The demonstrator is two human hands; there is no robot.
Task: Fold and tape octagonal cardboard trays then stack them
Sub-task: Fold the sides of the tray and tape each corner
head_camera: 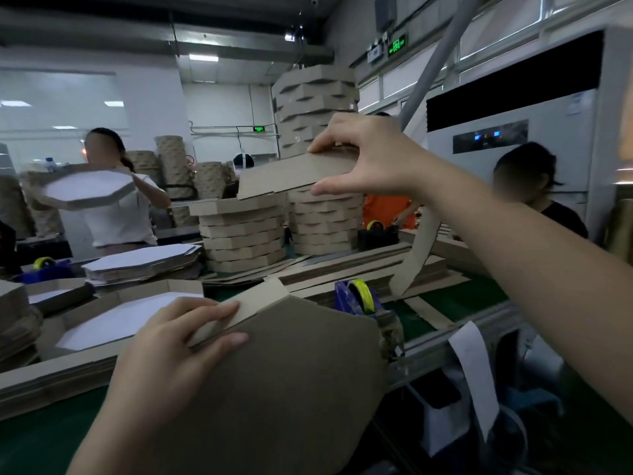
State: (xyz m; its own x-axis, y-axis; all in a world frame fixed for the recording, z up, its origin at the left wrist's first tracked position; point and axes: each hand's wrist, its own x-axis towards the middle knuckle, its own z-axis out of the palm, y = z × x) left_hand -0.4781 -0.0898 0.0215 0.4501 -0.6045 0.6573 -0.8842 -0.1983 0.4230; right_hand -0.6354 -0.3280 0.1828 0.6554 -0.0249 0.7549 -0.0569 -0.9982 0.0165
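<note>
My left hand [178,341] grips the top edge of a brown octagonal cardboard tray [291,382], held upright and close to me with its brown underside facing the camera. My right hand [363,159] reaches forward and pinches a long brown cardboard side strip [291,176] between thumb and fingers, at the height of the upper part of the stack of finished trays [325,221]. A second stack of trays [243,234] stands left of it, and a taller stack [315,108] rises behind. The strip runs down to the right and bends toward the table.
A blue tape dispenser [356,296] with yellow tape sits just behind my tray. An open tray with a white inside [116,320] lies at left, flat white-faced blanks [144,262] behind it. Cardboard strips [342,265] cover the green table [455,303]. People work at left and right.
</note>
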